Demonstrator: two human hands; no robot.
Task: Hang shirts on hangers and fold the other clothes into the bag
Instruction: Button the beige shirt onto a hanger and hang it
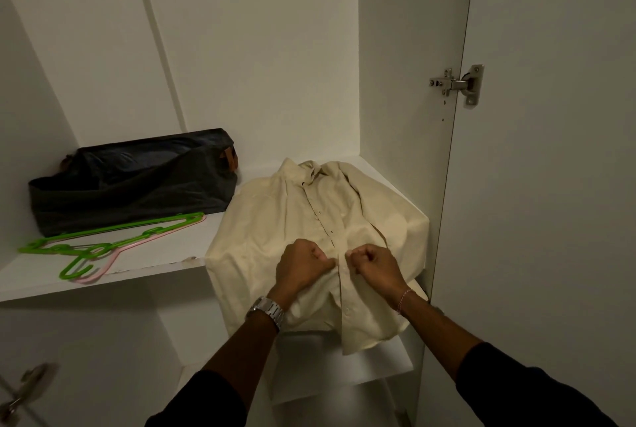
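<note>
A cream button-up shirt (289, 216) lies face up on the white wardrobe shelf (144, 254), its lower part hanging over the front edge. My left hand (303, 263) pinches the fabric just left of the button placket. My right hand (373, 265) pinches the placket edge on the other side, close to the left hand. A dark grey bag (137, 182) with brown trim sits at the back left of the shelf. In front of the bag lie a green hanger (103, 237) and a pink hanger (113, 256), stacked together.
The wardrobe's right side wall carries a metal hinge (457, 84), with the open door to the right. A lower white shelf (378, 361) shows below the hanging shirt. Another hinge (24, 388) is at the bottom left.
</note>
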